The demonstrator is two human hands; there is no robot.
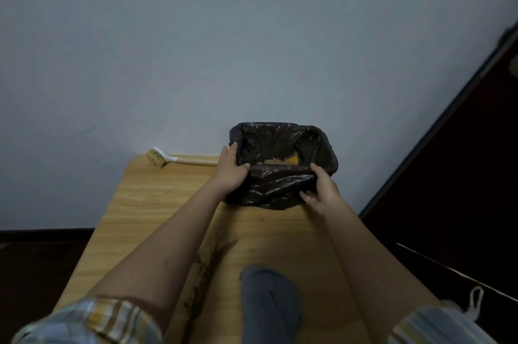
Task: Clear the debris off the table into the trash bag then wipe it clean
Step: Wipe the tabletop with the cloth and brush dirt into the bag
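Head view shows both your hands on the black trash bag (283,167), which sits at the far end of the wooden table (157,203), right of centre in the frame and close against the pale wall (196,49). Your left hand (231,171) grips the bag's left rim, thumb hooked over the near edge and fingers curled up along the outer side. Your right hand (319,192) pinches the near right part of the rim, thumb on top of the folded plastic and fingers curled underneath it. Between your two hands the near edge of the bag is stretched into a straight fold, and the mouth stands open beyond it; inside, toward the bottom, you can see orange and tan scraps (283,160). Left of your left hand, a brush (173,160) with pale bristles and a wooden handle lies along the table's far edge, its handle pointing toward the bag. Lower in the frame, between your forearms, a dark streak of dirt (207,268) runs across the wood, and a grey cloth (269,304) lies just right of it at the bottom centre.
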